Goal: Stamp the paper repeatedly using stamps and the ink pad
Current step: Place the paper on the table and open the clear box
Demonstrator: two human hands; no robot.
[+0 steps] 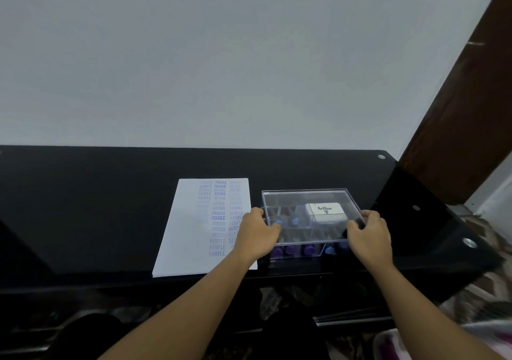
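I see both curled on the clear lid (304, 197): left grip (256, 232) holds its left edge, right grip (370, 235) its right edge, lid tilted over clear box (297, 260). Thru lid: white ink pad (326, 212); purple stamps (308, 249) at front. Paper (188, 235) w/ blue prints lies just left of box on black surface (97, 207).

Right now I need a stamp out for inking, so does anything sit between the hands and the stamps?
Yes: the clear lid, gripped at its sides by the left hand and right hand, covers the box with the ink pad and most stamps. Only the near purple stamps show past its front edge.
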